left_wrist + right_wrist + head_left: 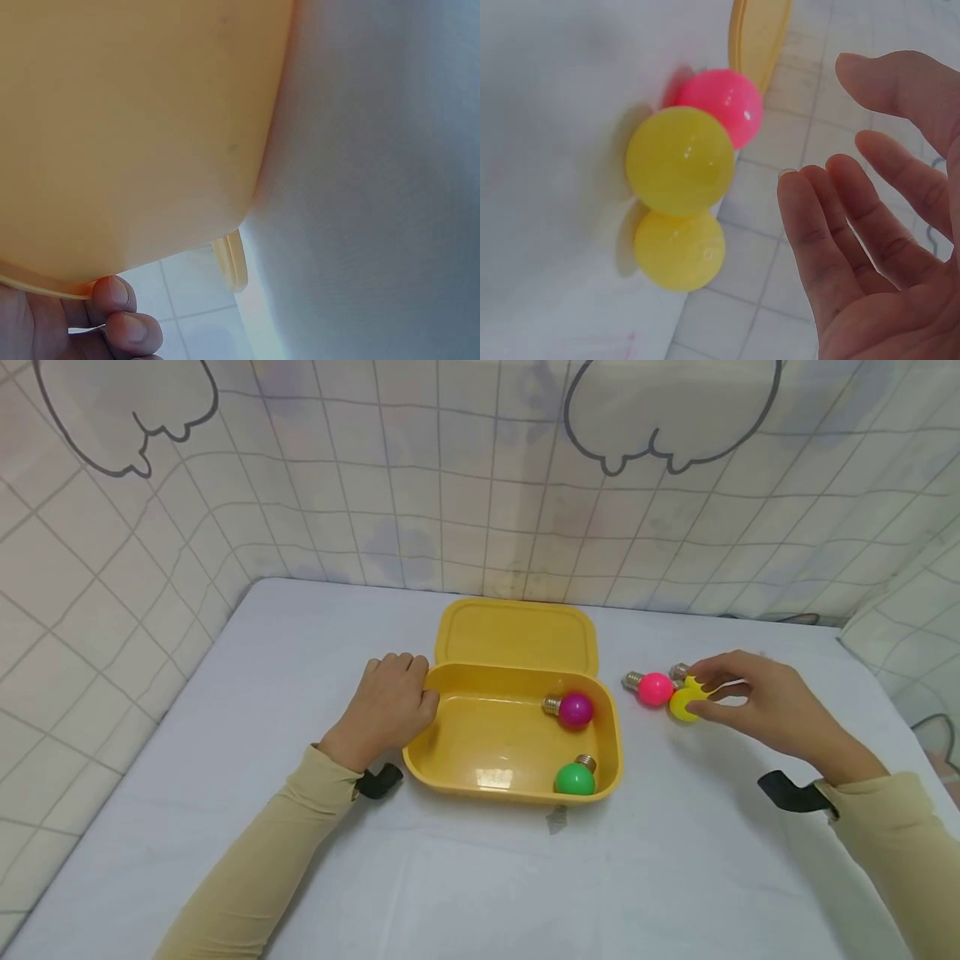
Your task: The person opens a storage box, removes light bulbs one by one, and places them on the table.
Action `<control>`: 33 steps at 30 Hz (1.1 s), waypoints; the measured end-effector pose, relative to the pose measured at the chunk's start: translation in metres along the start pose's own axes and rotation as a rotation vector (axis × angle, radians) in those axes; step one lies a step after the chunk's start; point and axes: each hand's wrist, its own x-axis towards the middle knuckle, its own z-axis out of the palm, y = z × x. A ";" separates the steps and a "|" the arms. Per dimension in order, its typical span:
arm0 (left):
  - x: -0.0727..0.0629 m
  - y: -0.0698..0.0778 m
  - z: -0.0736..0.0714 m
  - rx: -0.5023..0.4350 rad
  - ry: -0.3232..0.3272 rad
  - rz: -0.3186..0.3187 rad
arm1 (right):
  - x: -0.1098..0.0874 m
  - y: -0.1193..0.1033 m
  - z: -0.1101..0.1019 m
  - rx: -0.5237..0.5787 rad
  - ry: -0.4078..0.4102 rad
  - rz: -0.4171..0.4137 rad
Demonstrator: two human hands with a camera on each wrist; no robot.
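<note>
My left hand (393, 700) grips the left rim of a yellow plastic box (480, 792), with the thumb over the edge and curled fingertips (127, 328) by the rim in the left wrist view. Inside the box, toward its right side, lie a purple light bulb (576, 711) and a green light bulb (574, 779). My right hand (772, 702) hovers over two yellow light bulbs (680, 161) right of the box. Its fingers (810, 232) and thumb are spread and hold nothing. A pink light bulb (656, 689) lies beside the yellow ones.
The box's yellow lid (517, 635) lies behind it, against its back edge. A white cloth covers the table (465, 877). Behind it hangs a checked curtain (465, 493). A dark cable (798, 618) shows at the table's far right edge.
</note>
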 end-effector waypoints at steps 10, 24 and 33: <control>0.000 0.000 -0.001 -0.002 -0.003 -0.003 | -0.007 -0.018 0.003 -0.028 0.041 -0.174; 0.000 -0.002 0.000 0.004 0.012 0.004 | -0.009 -0.045 0.010 -0.061 0.014 -0.277; 0.000 -0.001 0.000 -0.011 -0.003 -0.003 | -0.007 -0.063 0.012 -0.055 -0.011 -0.337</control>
